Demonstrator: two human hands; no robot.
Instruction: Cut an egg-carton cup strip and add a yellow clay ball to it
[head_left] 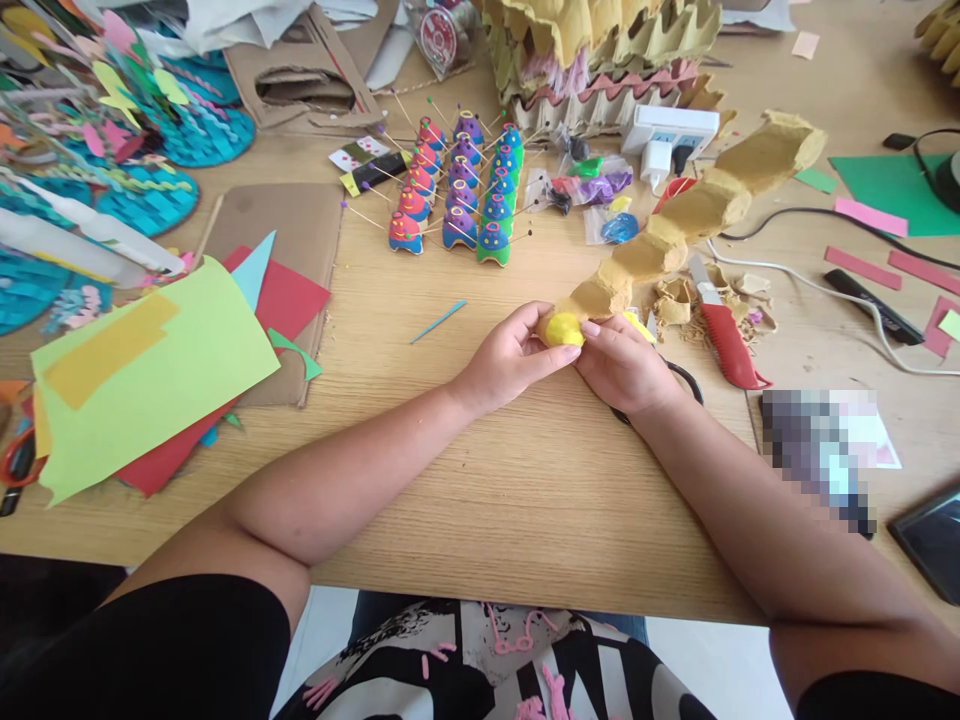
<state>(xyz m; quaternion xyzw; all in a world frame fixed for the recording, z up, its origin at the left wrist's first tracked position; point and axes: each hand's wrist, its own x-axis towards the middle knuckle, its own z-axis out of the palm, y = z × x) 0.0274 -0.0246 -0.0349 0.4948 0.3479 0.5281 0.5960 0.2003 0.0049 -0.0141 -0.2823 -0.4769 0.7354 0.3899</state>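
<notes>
A long strip of tan egg carton (664, 248) runs from my hands up and away to the right. Bright yellow modelling clay (564, 329) covers part of the cup at its near end. My left hand (501, 365) is closed around that end from the left, its thumb on the clay's lower edge. From the right, my right hand (630, 372) grips the same end, fingertips pressed at the clay's edge. Another bit of yellow shows behind my right hand (639, 325); what it is stays partly hidden. A thin blue stick (438, 322) lies left of the strip.
Rows of painted egg-carton figures (459, 185) with pins stand at the back. A red-handled knife (727, 335) lies right, by carton scraps (673, 303). Egg cartons (600, 60) are stacked behind a white power strip (670, 130). Coloured paper (172, 370) covers the left side.
</notes>
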